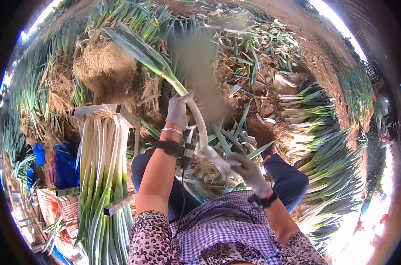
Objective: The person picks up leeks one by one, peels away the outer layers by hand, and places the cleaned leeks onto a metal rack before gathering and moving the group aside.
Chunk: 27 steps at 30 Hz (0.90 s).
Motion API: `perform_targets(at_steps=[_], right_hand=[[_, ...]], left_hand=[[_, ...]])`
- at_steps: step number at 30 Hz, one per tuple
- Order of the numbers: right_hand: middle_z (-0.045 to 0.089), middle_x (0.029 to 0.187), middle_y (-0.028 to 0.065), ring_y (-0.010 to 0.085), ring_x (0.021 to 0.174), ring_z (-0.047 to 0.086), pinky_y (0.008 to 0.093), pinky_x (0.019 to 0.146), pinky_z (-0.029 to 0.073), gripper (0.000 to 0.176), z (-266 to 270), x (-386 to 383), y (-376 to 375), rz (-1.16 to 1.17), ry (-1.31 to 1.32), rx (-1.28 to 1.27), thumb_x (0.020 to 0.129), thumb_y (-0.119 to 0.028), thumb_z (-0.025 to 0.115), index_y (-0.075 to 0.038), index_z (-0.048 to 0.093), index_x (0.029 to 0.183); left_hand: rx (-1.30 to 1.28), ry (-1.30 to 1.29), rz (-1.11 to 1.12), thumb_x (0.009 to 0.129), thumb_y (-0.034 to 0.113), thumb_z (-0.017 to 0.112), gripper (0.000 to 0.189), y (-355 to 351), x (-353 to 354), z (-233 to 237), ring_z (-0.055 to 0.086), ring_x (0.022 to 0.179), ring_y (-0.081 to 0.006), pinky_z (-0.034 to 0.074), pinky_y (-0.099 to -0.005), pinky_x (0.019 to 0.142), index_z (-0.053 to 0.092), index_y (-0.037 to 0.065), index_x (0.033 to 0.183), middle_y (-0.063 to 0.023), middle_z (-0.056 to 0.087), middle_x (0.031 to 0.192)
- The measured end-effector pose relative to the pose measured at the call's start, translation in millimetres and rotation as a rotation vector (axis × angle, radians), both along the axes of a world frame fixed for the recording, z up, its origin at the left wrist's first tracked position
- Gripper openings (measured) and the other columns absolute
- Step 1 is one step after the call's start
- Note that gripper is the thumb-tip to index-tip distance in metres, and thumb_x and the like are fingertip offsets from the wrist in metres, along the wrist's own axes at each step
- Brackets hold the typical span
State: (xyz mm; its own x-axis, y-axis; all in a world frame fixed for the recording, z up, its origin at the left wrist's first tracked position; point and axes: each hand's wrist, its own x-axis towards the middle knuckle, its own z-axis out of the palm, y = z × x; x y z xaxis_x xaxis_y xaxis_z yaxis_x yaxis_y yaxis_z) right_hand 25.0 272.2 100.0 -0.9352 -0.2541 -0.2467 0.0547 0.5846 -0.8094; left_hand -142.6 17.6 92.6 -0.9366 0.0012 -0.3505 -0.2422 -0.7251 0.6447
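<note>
My left hand [179,111], in a pale glove, is wrapped round the white shaft of a leek [196,115]. The leek slants up to the left, with its green leaves pointing away from me and its white lower end bent toward my lap. From that lower end a whitish strip of leek skin [216,160] stretches to the right. My right hand [250,173], also gloved, has its fingers closed at the far end of this strip; the fingertips are slightly blurred.
A bundle of leeks [103,168] rests in a metal rack [97,111] at my left. Trimmed leeks [315,145] lie in a long row at right. Rooted leeks [105,59] are piled ahead, beside loose leaf scraps [262,53]. A basket [59,207] stands lower left.
</note>
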Motion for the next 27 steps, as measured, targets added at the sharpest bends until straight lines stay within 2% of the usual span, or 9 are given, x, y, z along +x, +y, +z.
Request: perform_targets(at_steps=[4, 8, 10, 14, 16, 19, 22, 23, 27], right_hand=[[0.064, 0.111, 0.0087, 0.0169, 0.093, 0.061, 0.0317, 0.080, 0.048, 0.043, 3, -72, -44, -0.040, -0.066, -0.537, 0.095, -0.026, 0.058, 0.002, 0.055, 0.127], [0.062, 0.087, 0.0007, 0.0078, 0.071, 0.054, 0.0234, 0.065, 0.045, 0.031, -27, -73, -52, -0.126, -0.338, -0.616, 0.095, -0.023, 0.061, 0.001, 0.061, 0.115], [0.063, 0.087, 0.0014, 0.0084, 0.069, 0.054, 0.0240, 0.062, 0.045, 0.032, -93, -40, -10, -0.179, -0.423, -0.517, 0.094, -0.022, 0.062, 0.000, 0.061, 0.117], [0.066, 0.093, 0.0029, 0.0123, 0.076, 0.060, 0.0273, 0.068, 0.050, 0.036, -4, -46, -33, -0.238, -0.220, -0.644, 0.092, -0.024, 0.064, -0.004, 0.060, 0.122], [0.067, 0.095, 0.0059, 0.0134, 0.081, 0.064, 0.0289, 0.071, 0.051, 0.033, 7, -47, -57, 0.018, -0.144, -0.455, 0.093, -0.025, 0.061, -0.007, 0.061, 0.122], [0.068, 0.090, 0.0108, 0.0189, 0.079, 0.067, 0.0313, 0.068, 0.051, 0.028, 8, -58, -72, 0.047, -0.080, -0.147, 0.094, -0.026, 0.059, -0.008, 0.064, 0.115], [0.066, 0.081, 0.0138, 0.0255, 0.073, 0.067, 0.0349, 0.065, 0.050, 0.026, 3, -63, -74, 0.092, 0.361, -0.032, 0.092, -0.028, 0.060, -0.007, 0.066, 0.106], [0.064, 0.075, 0.0141, 0.0326, 0.070, 0.064, 0.0389, 0.064, 0.049, 0.025, 4, -55, -70, 0.046, 0.384, 0.087, 0.090, -0.029, 0.063, -0.007, 0.066, 0.100], [0.067, 0.084, 0.0147, 0.0293, 0.076, 0.067, 0.0378, 0.071, 0.051, 0.031, 0, 0, -18, 0.020, 0.198, 0.268, 0.087, -0.030, 0.066, -0.007, 0.066, 0.107]], left_hand=[[0.276, 0.186, -0.180, 0.094, 0.014, 0.058, 0.029, 21, 11, 18, 0.055, 0.074, -0.0189, 0.051, -0.0336, 0.071, 0.054, -0.004, 0.117, -0.0063, 0.053, 0.085], [0.747, 0.254, -0.238, 0.098, 0.019, 0.051, 0.037, -7, -8, 7, 0.044, 0.069, -0.0121, 0.041, -0.0268, 0.065, 0.048, -0.007, 0.124, 0.0009, 0.043, 0.078], [0.670, 0.278, -0.242, 0.099, 0.019, 0.049, 0.036, -20, -17, 0, 0.039, 0.067, -0.0096, 0.037, -0.0256, 0.062, 0.048, -0.007, 0.125, 0.0027, 0.039, 0.077], [0.489, 0.256, -0.216, 0.098, 0.018, 0.050, 0.035, -4, -9, -1, 0.039, 0.068, -0.0098, 0.037, -0.0254, 0.062, 0.049, -0.007, 0.123, 0.0029, 0.037, 0.076], [0.550, 0.254, -0.158, 0.098, 0.018, 0.052, 0.035, -3, -12, -2, 0.040, 0.070, -0.0100, 0.037, -0.0255, 0.063, 0.050, -0.007, 0.122, 0.0028, 0.039, 0.077], [0.314, 0.049, -0.080, 0.096, 0.022, 0.058, 0.029, 4, -3, -8, 0.041, 0.064, -0.0085, 0.036, -0.0245, 0.058, 0.056, -0.003, 0.111, 0.0033, 0.041, 0.074], [0.174, -0.077, -0.062, 0.093, 0.026, 0.064, 0.026, 0, 6, -20, 0.036, 0.055, -0.0060, 0.032, -0.0222, 0.050, 0.059, 0.001, 0.099, 0.0072, 0.037, 0.066], [0.197, -0.069, -0.064, 0.093, 0.026, 0.065, 0.026, -10, -2, -35, 0.035, 0.054, -0.0056, 0.031, -0.0218, 0.049, 0.060, 0.001, 0.099, 0.0080, 0.036, 0.065], [0.268, 0.015, 0.081, 0.091, 0.020, 0.064, 0.022, -39, -26, -31, 0.031, 0.052, -0.0045, 0.027, -0.0210, 0.046, 0.061, 0.000, 0.101, 0.0101, 0.032, 0.062]])
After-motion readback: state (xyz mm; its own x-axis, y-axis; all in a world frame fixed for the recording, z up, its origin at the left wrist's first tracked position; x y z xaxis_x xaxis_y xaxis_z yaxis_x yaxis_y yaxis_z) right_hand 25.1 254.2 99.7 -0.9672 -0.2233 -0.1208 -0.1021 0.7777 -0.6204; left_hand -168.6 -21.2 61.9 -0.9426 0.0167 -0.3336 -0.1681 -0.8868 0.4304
